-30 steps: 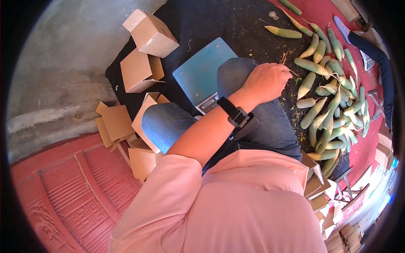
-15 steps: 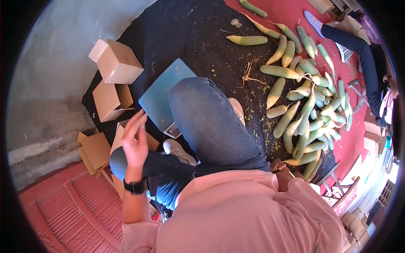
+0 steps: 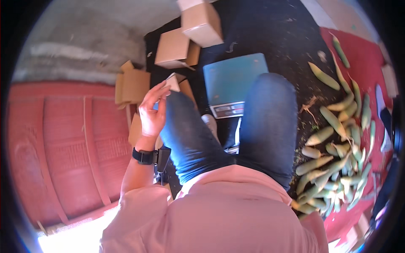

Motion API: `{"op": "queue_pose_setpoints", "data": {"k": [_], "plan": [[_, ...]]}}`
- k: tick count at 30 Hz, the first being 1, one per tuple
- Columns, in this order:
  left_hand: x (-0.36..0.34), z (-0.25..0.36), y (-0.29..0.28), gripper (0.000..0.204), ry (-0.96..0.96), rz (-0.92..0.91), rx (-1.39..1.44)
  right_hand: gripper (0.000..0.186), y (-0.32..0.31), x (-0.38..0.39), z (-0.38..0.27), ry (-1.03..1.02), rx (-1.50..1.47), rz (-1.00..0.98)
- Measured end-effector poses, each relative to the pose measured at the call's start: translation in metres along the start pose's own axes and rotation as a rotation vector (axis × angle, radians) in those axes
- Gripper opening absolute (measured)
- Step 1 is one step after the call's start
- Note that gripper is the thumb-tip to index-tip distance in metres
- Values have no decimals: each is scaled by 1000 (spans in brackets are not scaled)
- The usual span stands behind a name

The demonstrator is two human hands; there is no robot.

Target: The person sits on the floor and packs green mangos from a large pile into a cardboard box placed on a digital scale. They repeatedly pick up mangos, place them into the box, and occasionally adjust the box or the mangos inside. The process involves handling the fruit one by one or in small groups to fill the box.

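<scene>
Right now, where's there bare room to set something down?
Black mat beyond the blue scale, between the far boxes and the radishes: mostly bare. Scale top: bare where visible. Crowded: radishes piled right; boxes left, near the left hand.

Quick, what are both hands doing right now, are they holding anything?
Left hand: fingers at a cardboard flap; can't tell whether they grip it.
Right hand: out of view, can't tell.

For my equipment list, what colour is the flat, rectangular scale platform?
The flat, rectangular scale platform is blue; best in the head view.
</scene>
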State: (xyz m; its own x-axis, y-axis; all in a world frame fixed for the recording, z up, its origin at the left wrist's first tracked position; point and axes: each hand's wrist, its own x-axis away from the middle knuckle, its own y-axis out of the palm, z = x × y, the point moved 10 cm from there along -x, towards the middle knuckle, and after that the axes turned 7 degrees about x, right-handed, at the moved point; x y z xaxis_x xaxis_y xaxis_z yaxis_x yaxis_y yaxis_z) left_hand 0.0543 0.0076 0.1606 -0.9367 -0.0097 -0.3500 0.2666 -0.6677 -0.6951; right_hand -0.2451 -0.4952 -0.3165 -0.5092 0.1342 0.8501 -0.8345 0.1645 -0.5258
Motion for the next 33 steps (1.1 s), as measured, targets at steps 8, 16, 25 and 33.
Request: {"op": "queue_pose_setpoints", "data": {"k": [8, 16, 25, 33], "plan": [[196, -198, -145, 29, -612, 328, -322, 29, -25, -2, 44, 32, 53, 54], [343, -349, 13, 33, -1219, 351, 286, 30, -53, 6, 51, -5, 37, 43], [167, -321, 113, 101, -970, -170, -513, 31, -92, 45, 66, 81, -37, 68], [151, -343, 82, 61, -632, 32, -736, 32, -64, 59, 72, 121, -118, 60]]}}
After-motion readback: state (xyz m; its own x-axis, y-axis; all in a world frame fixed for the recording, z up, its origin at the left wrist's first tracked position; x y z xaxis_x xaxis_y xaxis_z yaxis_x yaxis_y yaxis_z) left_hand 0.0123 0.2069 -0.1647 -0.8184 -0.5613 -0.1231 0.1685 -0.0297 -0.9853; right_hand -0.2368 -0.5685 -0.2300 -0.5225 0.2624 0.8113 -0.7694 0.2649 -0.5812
